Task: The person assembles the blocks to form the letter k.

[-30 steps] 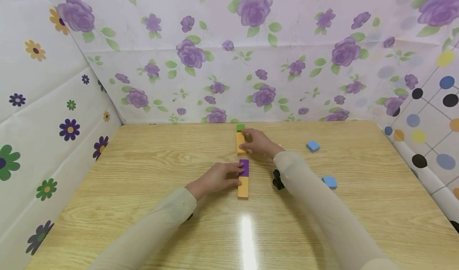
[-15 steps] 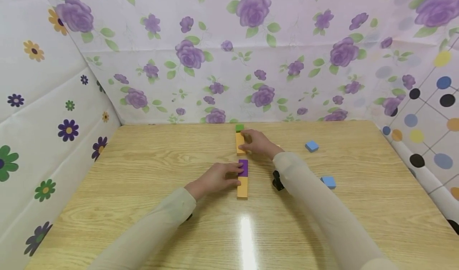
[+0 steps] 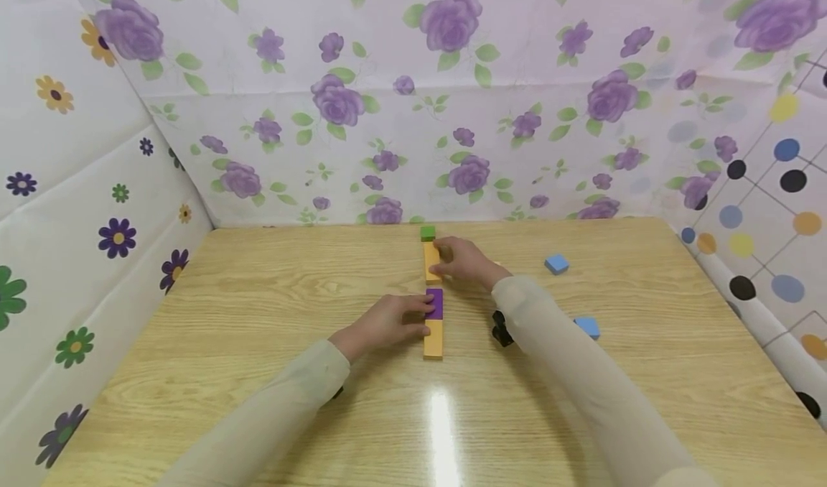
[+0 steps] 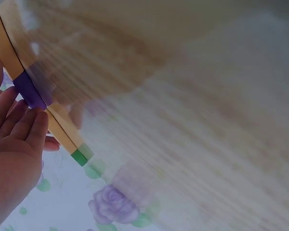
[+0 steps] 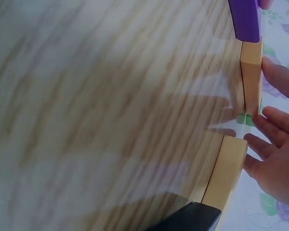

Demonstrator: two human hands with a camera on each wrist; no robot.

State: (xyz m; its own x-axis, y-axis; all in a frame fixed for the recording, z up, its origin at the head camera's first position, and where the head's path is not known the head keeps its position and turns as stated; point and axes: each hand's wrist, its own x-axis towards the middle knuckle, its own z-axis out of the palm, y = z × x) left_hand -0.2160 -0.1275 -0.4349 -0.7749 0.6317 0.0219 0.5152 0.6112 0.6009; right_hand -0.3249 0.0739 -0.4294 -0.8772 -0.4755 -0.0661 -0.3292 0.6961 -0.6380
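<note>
In the head view, a purple block [image 3: 434, 304] and an orange block [image 3: 433, 340] lie end to end at mid-table. From the left my left hand [image 3: 386, 320] touches them, its fingertips at the purple block and its thumb at the orange one. Beyond a narrow gap lies another orange block [image 3: 431, 261], with a small green block [image 3: 428, 233] at its far end, slightly staggered. My right hand [image 3: 466, 261] touches this far orange block from the right, thumb and fingertips apart along it. The right wrist view shows these fingers [image 5: 274, 127] mostly extended.
Two blue blocks [image 3: 556, 264] lie to the right, one partly behind my right sleeve. The right wrist view shows a pale yellow block [image 5: 225, 171] and a black thing [image 5: 197, 217] beside it. Flowered cloth [image 3: 381, 128] walls the table's back and sides.
The far orange block has shifted slightly toward the purple one and to the right, with my right hand on it. The left hand stays at its blocks. The head view has drifted a little.
</note>
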